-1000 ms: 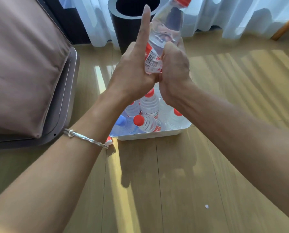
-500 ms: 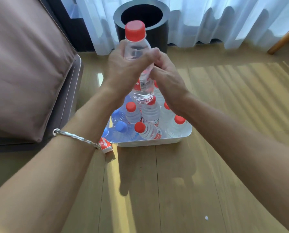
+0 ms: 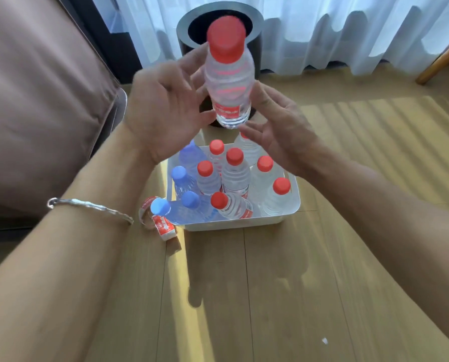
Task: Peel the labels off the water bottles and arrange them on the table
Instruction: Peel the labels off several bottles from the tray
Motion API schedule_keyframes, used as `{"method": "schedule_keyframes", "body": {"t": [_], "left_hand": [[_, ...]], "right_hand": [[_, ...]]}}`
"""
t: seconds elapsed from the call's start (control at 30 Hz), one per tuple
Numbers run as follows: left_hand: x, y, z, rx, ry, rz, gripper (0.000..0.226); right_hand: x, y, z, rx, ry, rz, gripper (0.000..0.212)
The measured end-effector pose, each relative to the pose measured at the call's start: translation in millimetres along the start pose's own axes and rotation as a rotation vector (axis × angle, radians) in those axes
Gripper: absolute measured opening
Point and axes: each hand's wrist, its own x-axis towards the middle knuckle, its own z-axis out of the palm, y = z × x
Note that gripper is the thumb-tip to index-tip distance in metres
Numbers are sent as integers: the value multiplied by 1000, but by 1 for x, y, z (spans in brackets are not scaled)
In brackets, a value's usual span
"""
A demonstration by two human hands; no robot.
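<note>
**Labelled bottle being flanked upright by two spread hands**

A red-capped water bottle (image 3: 228,82) is being shown upright above the white tub (image 3: 234,225). Its long axis is running near vertical, with the cap at the top and the base pointing down toward the bottles (image 3: 235,173) being kept in the tub. The red label (image 3: 226,110) is being carried low on its body, not yet peeled.

The bottle is being bracketed from both sides. The left hand (image 3: 163,113) is being held to its left, palm turned toward it, with the fingers spread and reaching up behind the shoulder of the bottle. The right hand (image 3: 278,131) is being held to its lower right, fingers loosely extended and the thumb just beside the label band. Neither hand is being closed round the bottle. Whether any finger is actually touching it cannot be told, since the bottle and both hands are being smeared by motion blur.

The two hands are being judged about equally near. The right thumb is lying closest to the label, so a peel is likely being set up from that side once the body is gripped by the left.

A peeled label (image 3: 163,226) is being left on the planked wood surface (image 3: 244,296), touching the tub's near-left corner.
</note>
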Motion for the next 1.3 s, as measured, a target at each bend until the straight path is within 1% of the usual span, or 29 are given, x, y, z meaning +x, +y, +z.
{"method": "schedule_keyframes", "body": {"t": [0.03,0.07,0.1,0.13,0.17,0.2,0.23,0.27,0.33,0.4,0.47,0.5,0.57,0.63,0.7,0.77,0.8,0.87,0.97,1.07,1.1,1.13,1.2,1.3], "left_hand": [[1,1,2,-69,53,-23,47],[2,2,5,-87,132,-62,39],[3,0,6,-77,198,-113,44],[3,-2,6,-70,223,-174,59],[2,-4,3,-73,200,-237,74],[0,-5,1,-74,141,-304,83],[-3,-6,-2,-47,77,-375,87],[-6,-10,-5,12,22,-442,84],[-10,-19,-8,171,-47,-524,69],[-9,-29,-6,307,1,-513,54],[-6,-36,-6,463,84,-416,46],[-5,-39,-6,559,119,-364,46],[-3,-44,-5,696,182,-304,53],[-3,-50,-6,734,219,-273,57],[-2,-54,-9,779,261,-262,70],[-2,-55,-10,841,275,-263,81],[-2,-56,-11,866,279,-255,83],[-1,-56,-9,899,310,-256,85],[3,-56,-8,930,376,-280,80],[5,-58,-14,922,365,-293,71],[3,-59,-15,925,369,-296,65],[2,-60,-16,934,382,-302,61],[0,-62,-17,978,409,-312,62],[1,-59,-10,1008,415,-257,64]], "right_hand": [[2,-2,-3,-29,10,-27,55],[3,-2,-6,-93,17,-55,60],[3,-3,-8,-187,21,-83,63],[2,-2,-9,-287,21,-104,62],[1,-2,-11,-372,15,-120,59],[-1,-3,-13,-437,-4,-137,55],[-3,-5,-15,-502,-33,-162,53],[-4,-8,-16,-570,-73,-192,52],[-2,-13,-15,-719,-173,-255,53],[2,-14,-9,-849,-253,-314,54],[6,-12,-9,-927,-258,-363,55],[6,-10,-11,-962,-242,-381,57],[5,-6,-15,-1049,-209,-437,59],[2,-3,-17,-1134,-181,-517,56],[-1,1,-18,-1183,-183,-571,53],[-3,3,-18,-1200,-154,-581,57],[-4,5,-17,-1212,-130,-588,60],[-6,10,-15,-1264,-88,-626,57],[-8,16,-10,-1311,-73,-597,46],[-8,18,-2,-1364,-112,-579,29],[-8,19,1,-1400,-104,-542,27],[-8,21,4,-1430,-93,-481,30],[-9,25,8,-1421,-100,-363,41],[-8,26,7,-1341,-113,-361,58]]}}
